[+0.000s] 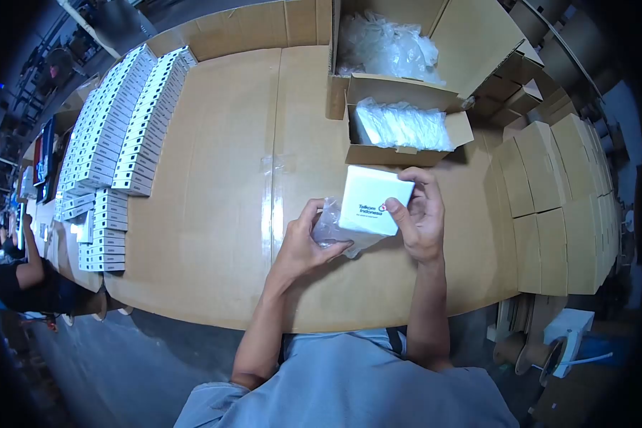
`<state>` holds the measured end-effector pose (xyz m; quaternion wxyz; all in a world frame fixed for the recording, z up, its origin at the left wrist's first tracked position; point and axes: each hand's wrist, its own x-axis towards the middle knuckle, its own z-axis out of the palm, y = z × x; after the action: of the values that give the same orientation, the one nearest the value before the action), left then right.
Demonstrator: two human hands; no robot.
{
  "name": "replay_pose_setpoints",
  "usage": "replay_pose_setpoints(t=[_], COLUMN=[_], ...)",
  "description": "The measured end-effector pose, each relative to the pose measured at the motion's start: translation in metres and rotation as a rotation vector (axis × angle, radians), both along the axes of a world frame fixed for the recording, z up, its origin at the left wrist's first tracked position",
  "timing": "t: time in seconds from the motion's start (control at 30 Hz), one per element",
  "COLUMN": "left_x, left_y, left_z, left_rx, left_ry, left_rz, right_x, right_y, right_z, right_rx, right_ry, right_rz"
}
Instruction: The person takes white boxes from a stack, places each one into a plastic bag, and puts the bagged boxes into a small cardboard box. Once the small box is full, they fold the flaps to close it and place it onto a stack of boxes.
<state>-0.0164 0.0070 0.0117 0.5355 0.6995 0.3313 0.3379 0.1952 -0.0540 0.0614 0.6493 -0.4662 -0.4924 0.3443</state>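
A small white box (367, 189) printed "Telkom Indonesia" is held up over the table in front of me. My right hand (424, 217) grips its right side, with the thumb on the printed face and the fingers behind the upper right corner. Against its left and lower side bunches a clear plastic bag (327, 225). My left hand (303, 246) is curled round this bag, thumb below and fingers above. The bag reaches under the box's lower edge.
Stacks of white boxes (118, 128) stand at the left. An open carton of folded plastic bags (403, 123) sits ahead, before a larger carton holding loose plastic (389, 46). Brown cartons (549, 207) are stacked at the right. Another person (25, 274) is at the far left.
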Motion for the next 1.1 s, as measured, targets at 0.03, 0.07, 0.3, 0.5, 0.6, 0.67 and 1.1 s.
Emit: replay_pose_setpoints(t=[0.03,0.07,0.3,0.5,0.6,0.67,1.1], left_x=[0.0,0.001,0.006,0.006,0.002,0.003,0.007], left_y=[0.0,0.0,-0.005,-0.002,0.002,0.002,-0.002], left_z=[0.001,0.003,-0.007,-0.028,-0.03,-0.025,-0.006], left_rx=[0.01,0.021,-0.329,-0.38,-0.345,-0.346,-0.031], left_ry=[0.009,0.018,-0.251,-0.345,-0.248,-0.298,-0.179], left_rz=[-0.016,-0.03,0.023,0.104,0.042,0.034,0.207], right_x=[-0.001,-0.003,-0.013,-0.021,-0.024,-0.025,-0.013], right_y=[0.001,0.002,0.009,-0.004,-0.007,-0.007,-0.007], right_z=[0.0,0.0,-0.002,-0.019,-0.027,-0.028,-0.052], right_rx=[-0.032,-0.063,-0.25,-0.269,-0.283,-0.223,-0.156], right_ry=[-0.024,-0.047,-0.004,0.275,0.322,0.309,0.404], right_rz=[0.007,0.015,0.073,0.083,0.043,-0.006,-0.005])
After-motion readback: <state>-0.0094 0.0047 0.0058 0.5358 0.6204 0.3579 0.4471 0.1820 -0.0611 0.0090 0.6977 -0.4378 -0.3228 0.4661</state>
